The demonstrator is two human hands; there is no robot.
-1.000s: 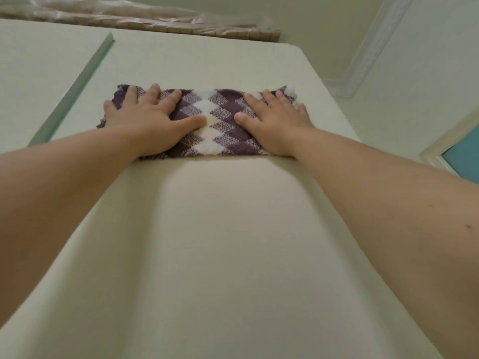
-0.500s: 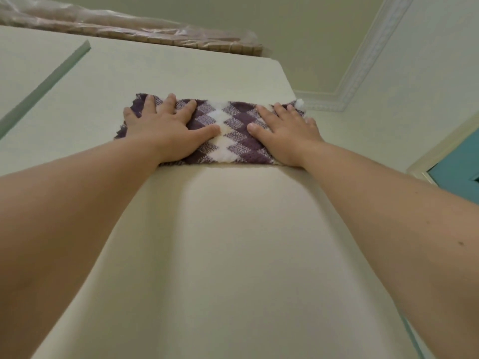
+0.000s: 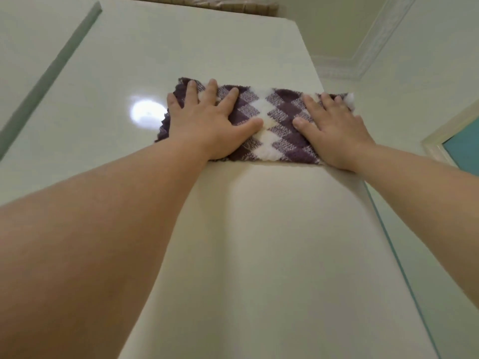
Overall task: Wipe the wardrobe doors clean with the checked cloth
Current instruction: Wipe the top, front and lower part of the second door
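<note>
Both palms are being pressed flat on the checked cloth, fingers spread, nothing clenched or pinched: the left hand is covering its left part, the right hand its right end. The cloth is being held spread against the upper part of the wardrobe door, its right end lying close to the door's right edge; whether it overhangs cannot be told.

Step judged: a two-handed wiping pass high on the door, much of the panel below probably yet to be covered.

Notes on doing it well:
- Pressure is best being kept even under both palms, so the bare middle strip of cloth is not being lifted off the surface.
- The cloth is best being kept flat and unbunched; thumbs pointing inward are helping here.
- Passes are best being overlapped, with the right edge included.
- A bright light reflection is showing beside the left hand; such glare could be used for spotting streaks.
</note>
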